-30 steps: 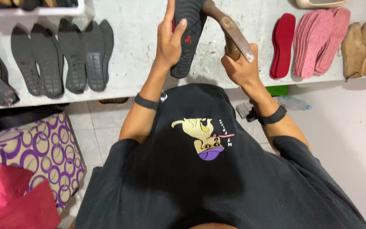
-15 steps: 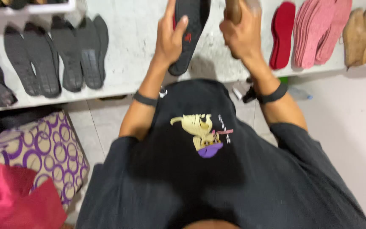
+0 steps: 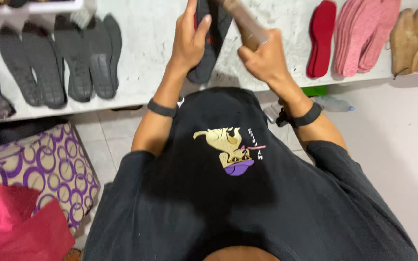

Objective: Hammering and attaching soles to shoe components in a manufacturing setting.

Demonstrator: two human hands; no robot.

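Over a white worktable [image 3: 141, 58] lined with grey soles [image 3: 56, 63], the left hand [image 3: 189, 41] clasps a black rubber shoe sole [image 3: 209, 43] upright, steadying it, while the right hand [image 3: 262, 60] fist-grips a brown wooden tool handle [image 3: 245, 21].

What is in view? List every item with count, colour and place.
Black rubber shoe sole: one, black with red, upright on the bench in the left hand.
Brown wooden-handled tool: one, brown, in the right hand.
Dark grey shoe soles: several, bench left.
Red insole: one, bench right.
Pink insoles: a stack, beside the red one.
Tan suede pieces: far right.
White workbench: one.
Purple-ringed cushion: one, floor left.
Left hand: grips sole.
Right hand: grips tool.
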